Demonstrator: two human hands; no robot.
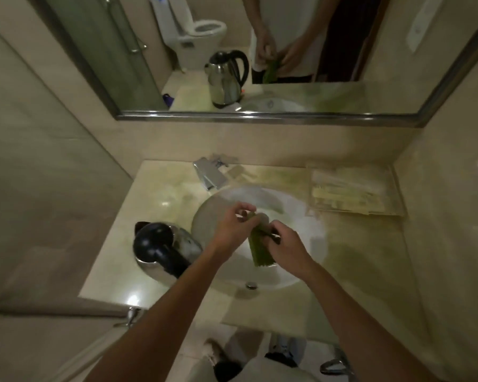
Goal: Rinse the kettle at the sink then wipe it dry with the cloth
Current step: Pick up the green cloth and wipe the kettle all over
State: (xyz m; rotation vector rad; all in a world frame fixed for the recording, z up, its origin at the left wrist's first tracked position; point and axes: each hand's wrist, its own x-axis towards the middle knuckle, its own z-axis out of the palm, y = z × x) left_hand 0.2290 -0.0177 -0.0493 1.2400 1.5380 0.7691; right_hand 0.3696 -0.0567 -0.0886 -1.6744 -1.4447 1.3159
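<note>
A steel kettle [163, 250] with a black lid and handle stands on the counter, just left of the white sink [309, 238]. Above the basin both hands hold a green cloth [260, 248]. My left hand [232, 227] pinches the cloth's top end. My right hand [286, 242] grips its side, and the lower part of the cloth hangs down over the basin. Neither hand touches the kettle.
A chrome tap [209, 172] stands behind the sink. A tray of wrapped items [353, 193] lies on the beige counter [160, 199] at the back right. The wall mirror [260, 51] shows the kettle, a toilet and the person. Walls close in on both sides.
</note>
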